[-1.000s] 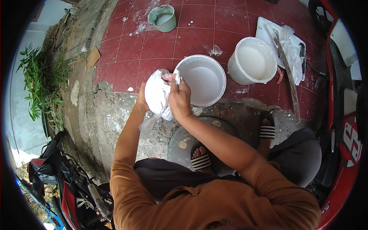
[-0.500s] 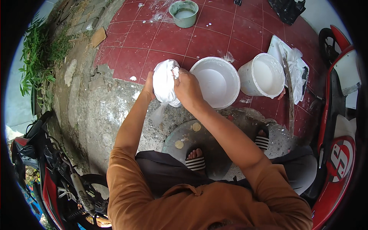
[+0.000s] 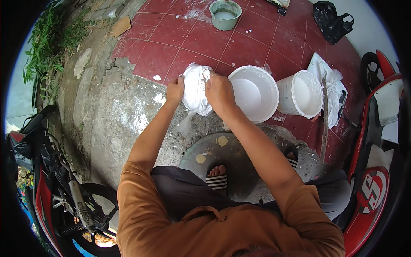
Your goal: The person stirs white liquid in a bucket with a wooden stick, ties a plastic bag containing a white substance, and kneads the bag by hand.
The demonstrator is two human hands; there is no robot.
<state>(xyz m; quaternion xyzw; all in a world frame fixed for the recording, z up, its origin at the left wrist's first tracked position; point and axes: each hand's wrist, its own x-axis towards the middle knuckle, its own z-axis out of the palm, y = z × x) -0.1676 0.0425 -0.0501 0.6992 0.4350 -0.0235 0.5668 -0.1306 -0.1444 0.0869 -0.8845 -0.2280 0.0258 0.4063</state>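
The left hand (image 3: pixel 175 89) curls its fingers around the left side of a white bag (image 3: pixel 195 91); the right hand (image 3: pixel 220 92) has its fingers bunched on its right edge. The bag is left of a wide white tub (image 3: pixel 267 95), a white bucket (image 3: pixel 287 92) farther right.

You have bright, diffuse daylight; the bulging white plastic bag (image 3: pixel 196 96) shows its folds clearly. Toward your black-vignetted rim, the square red floor tiles (image 3: pixel 248 47) curve, and the pale bluish wall (image 3: pixel 19 98) looks washed out.
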